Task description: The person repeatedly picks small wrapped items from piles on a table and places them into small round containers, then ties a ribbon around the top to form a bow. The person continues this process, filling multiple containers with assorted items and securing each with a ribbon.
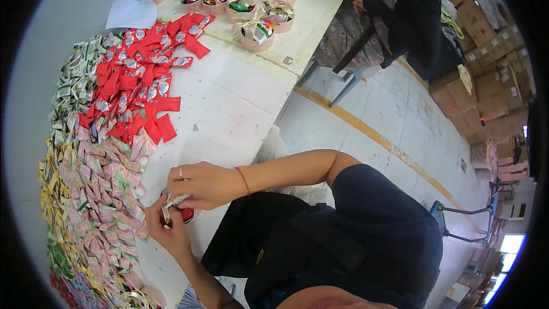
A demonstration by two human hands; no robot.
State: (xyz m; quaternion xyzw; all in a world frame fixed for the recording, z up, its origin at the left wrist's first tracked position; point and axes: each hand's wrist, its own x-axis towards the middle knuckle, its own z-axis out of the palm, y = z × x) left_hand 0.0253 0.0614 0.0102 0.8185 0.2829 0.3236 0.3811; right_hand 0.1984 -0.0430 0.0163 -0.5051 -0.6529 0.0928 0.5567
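Although mostly hidden, the tub [194, 217] seems red inside.

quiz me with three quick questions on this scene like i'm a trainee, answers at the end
1. Multiple choice: what colour is the packet pile nearest the ribboned tubs? a) red b) pink c) yellow
2. True or false: the bracelet is on the person's left wrist.
3. Open: what are the left hand and right hand handling where they meet?

Key:
1. a, red.
2. False; the red bracelet is on the right wrist.
3. A pale strip, beside a red item that the fingers partly hide.
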